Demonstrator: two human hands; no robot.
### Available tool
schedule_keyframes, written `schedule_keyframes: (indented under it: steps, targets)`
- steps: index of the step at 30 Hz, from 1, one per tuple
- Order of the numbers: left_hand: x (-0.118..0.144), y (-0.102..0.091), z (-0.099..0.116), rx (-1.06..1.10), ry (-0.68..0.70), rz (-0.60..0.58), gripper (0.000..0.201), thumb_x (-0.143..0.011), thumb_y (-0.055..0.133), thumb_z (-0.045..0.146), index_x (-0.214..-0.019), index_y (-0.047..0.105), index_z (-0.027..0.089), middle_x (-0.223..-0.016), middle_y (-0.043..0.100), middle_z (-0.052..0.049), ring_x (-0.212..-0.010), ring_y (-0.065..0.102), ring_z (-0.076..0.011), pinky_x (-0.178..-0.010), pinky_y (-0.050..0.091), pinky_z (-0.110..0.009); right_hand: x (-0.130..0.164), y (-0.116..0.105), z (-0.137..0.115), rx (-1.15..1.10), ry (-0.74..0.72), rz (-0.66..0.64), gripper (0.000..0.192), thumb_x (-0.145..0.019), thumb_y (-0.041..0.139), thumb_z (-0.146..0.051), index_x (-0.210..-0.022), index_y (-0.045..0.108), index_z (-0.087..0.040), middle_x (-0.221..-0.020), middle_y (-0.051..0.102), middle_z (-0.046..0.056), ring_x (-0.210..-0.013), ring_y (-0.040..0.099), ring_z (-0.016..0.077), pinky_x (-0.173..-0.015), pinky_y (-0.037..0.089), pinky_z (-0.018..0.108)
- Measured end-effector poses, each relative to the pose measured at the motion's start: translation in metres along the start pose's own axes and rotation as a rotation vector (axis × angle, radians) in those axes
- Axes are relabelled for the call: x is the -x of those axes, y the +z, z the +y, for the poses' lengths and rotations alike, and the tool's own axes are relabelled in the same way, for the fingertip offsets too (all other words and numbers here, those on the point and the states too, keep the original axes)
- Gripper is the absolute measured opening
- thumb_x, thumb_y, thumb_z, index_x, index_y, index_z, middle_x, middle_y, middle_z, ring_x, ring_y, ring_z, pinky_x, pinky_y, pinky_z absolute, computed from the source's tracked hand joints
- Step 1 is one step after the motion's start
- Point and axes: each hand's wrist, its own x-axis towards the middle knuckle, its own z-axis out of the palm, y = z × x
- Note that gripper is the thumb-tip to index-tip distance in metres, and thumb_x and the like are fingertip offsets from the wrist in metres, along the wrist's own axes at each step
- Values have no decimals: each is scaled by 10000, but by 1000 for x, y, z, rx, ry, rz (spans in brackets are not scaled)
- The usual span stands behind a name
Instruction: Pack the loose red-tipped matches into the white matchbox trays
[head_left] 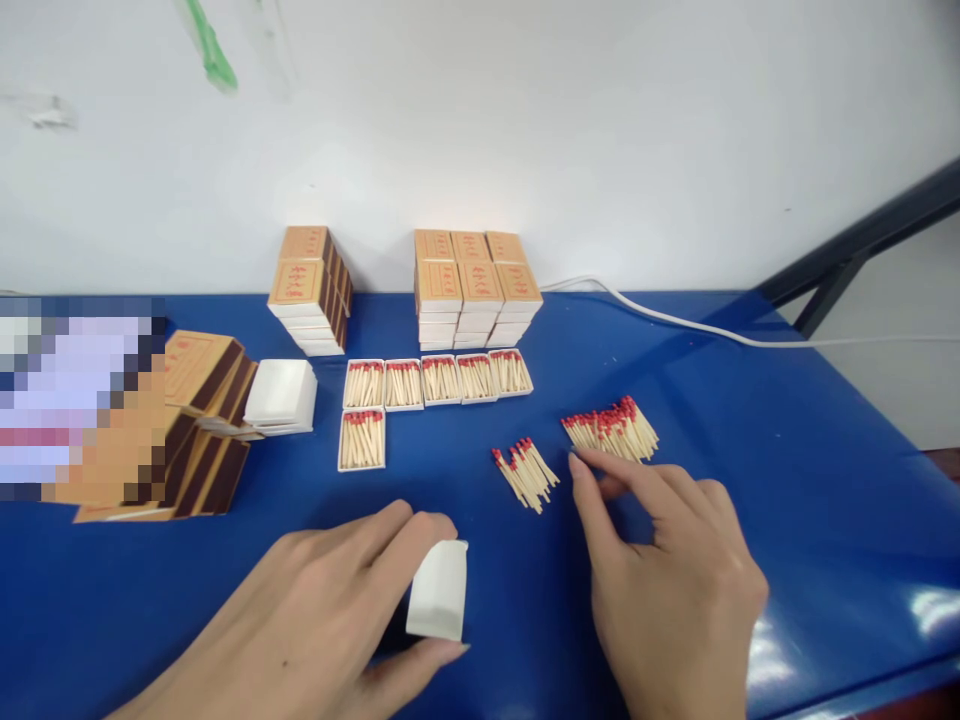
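Note:
My left hand (337,600) grips a small white matchbox tray (439,590) between the thumb and fingers, just over the blue table. The tray's inside is empty where it shows. My right hand (667,570) has its thumb and forefinger tips together at the near edge of a large loose pile of red-tipped matches (615,430). Whether a match is between those tips I cannot make out. A smaller bunch of matches (527,475) lies left of the right hand. Beyond my hands, a row of filled matchbox trays (441,380) stands with one more filled tray (362,440) in front.
Closed matchboxes stand in two stacks, a left stack (307,285) and a middle stack (476,280), by the white wall. Empty white trays (281,395) are piled beside matchbox sleeves (202,375) at left. A white cable (675,322) crosses the back of the blue table (825,480).

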Motion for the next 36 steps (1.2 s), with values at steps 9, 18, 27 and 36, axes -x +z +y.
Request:
schedule_keyframes:
  steps: [9,18,27,36]
  targets:
    - [0,-1,2,-5,6,6,682,-831,1014,342,-1369,597,305,-1104,838,33,-807,857,-277,-545,584,-382,1,0,0,75,-7,8,271,-1161,682,-398,-1252,865,-220,-875,768,51,-844,570,267,-761,450,392]
    - [-1,0,2,8,-6,-11,634,-863,983,331,-1375,609,315,-1118,841,32,-824,857,-270,-565,575,-368,1,3,1,68,-4,-18,304,-1176,650,-430,-1174,875,-227,-921,773,74,-874,574,277,-764,445,395]
    - [1,1,2,14,-6,0,678,-838,1006,306,-1374,591,322,-1095,832,45,-798,852,-261,-566,566,-363,1,2,-1,29,-38,-23,276,-1176,659,-421,-1079,835,-232,-931,775,64,-883,589,268,-771,453,390]
    - [1,1,2,21,-8,-1,649,-870,977,305,-1383,580,322,-1101,831,47,-809,855,-258,-572,567,-367,3,2,0,-26,-44,-37,196,-1154,703,-357,-1097,843,-233,-942,777,42,-879,607,251,-781,480,377]
